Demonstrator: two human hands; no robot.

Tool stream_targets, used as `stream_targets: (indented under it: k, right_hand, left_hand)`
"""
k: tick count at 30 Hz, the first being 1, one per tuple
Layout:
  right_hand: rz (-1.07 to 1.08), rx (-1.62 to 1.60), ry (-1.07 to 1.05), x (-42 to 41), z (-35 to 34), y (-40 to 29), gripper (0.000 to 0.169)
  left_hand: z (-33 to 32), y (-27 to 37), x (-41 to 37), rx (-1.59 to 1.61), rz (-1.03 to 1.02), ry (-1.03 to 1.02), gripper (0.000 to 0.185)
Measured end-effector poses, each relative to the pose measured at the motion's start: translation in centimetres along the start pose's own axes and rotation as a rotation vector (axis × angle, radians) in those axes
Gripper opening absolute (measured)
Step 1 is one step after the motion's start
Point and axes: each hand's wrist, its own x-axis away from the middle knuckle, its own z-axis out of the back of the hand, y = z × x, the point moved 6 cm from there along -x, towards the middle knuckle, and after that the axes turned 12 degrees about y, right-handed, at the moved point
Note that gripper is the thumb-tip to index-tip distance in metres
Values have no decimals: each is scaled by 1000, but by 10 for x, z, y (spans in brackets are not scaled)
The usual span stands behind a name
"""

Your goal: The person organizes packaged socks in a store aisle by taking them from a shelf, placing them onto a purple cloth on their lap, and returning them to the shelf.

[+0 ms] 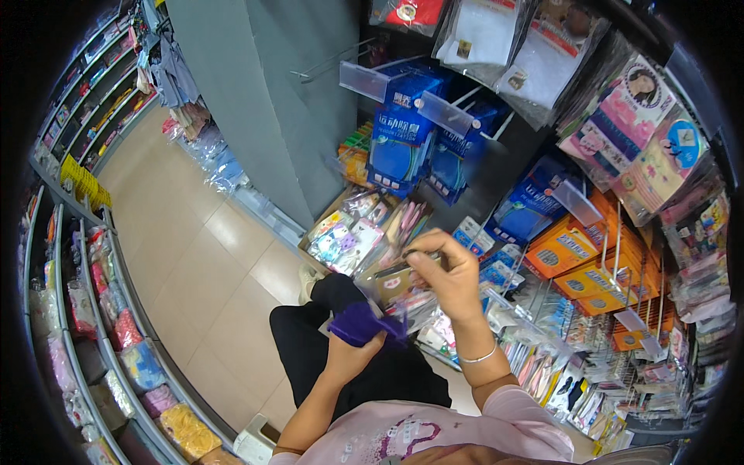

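My left hand point(356, 350) grips a bunched purple cloth item point(356, 325) low over my black trousers. My right hand point(450, 270), with a bangle at the wrist, is raised higher and to the right. Its thumb and forefinger pinch a small dark piece point(410, 253); what it belongs to is not clear. Just below those fingers is a clear packet with a brown card point(388, 286), partly blurred. Whether it hangs from the right hand cannot be told. Beyond the hands stands a cardboard box point(308, 251) of packaged goods.
Metal hooks at right carry blue packs point(401, 136), orange boxes point(572, 244) and bagged white goods point(482, 32). A grey pillar point(273, 104) rises ahead. Shelves of wrapped goods point(139, 366) line the left, across the tiled floor point(180, 250). A white stool point(254, 439) is beside me.
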Motion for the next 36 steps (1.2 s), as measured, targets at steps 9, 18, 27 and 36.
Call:
stream_targets:
  k: [9, 18, 27, 36]
  right_hand:
    - [32, 8, 71, -1, -9, -28, 18]
    - [16, 20, -45, 4, -22, -36, 27]
    - [60, 103, -111, 6, -21, -34, 23]
    - [186, 141, -65, -4, -19, -45, 12]
  left_hand:
    - [17, 14, 4, 293, -73, 2, 48]
    - [46, 24, 2, 249, -16, 305, 18]
    - [47, 21, 4, 255, -38, 377, 19]
    - [37, 29, 3, 287, -34, 276, 20]
